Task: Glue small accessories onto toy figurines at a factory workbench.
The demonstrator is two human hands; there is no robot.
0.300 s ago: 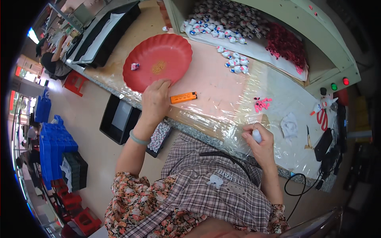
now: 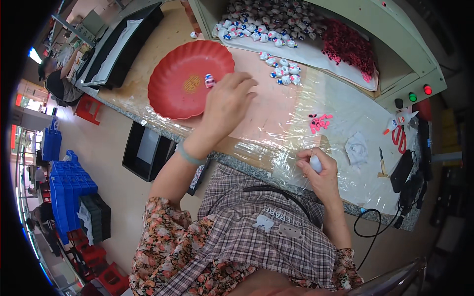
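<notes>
My left hand [image 2: 228, 102] hovers over the right rim of a scalloped red dish [image 2: 168, 93], its fingers stretched to the right and partly apart, with nothing visible in them. A small white, pink and blue figurine [image 2: 210, 81] lies in the dish beside that hand. Near the table's front edge, my right hand [image 2: 325, 175] is closed around a white, rounded, bottle-like thing [image 2: 315, 163], mostly hidden by the palm. Beyond it lies a little heap of pink pieces [image 2: 321, 123]. Several white and blue figurines [image 2: 285, 73] sit farther back on the pink sheet.
A lit cabinet [image 2: 419, 69] holds many figurines [image 2: 276, 22] and dark pink pieces [image 2: 350, 44]. To the right lie a crumpled white cloth [image 2: 356, 149], red-handled scissors [image 2: 399, 140], a knife [image 2: 382, 163] and a black cable [image 2: 377, 232]. A black tray [image 2: 123, 47] stands left.
My left hand has left the dish's near rim and moved right; the orange lighter-like thing is now out of sight. The figurine sits farther right in the dish. My right hand keeps its hold.
</notes>
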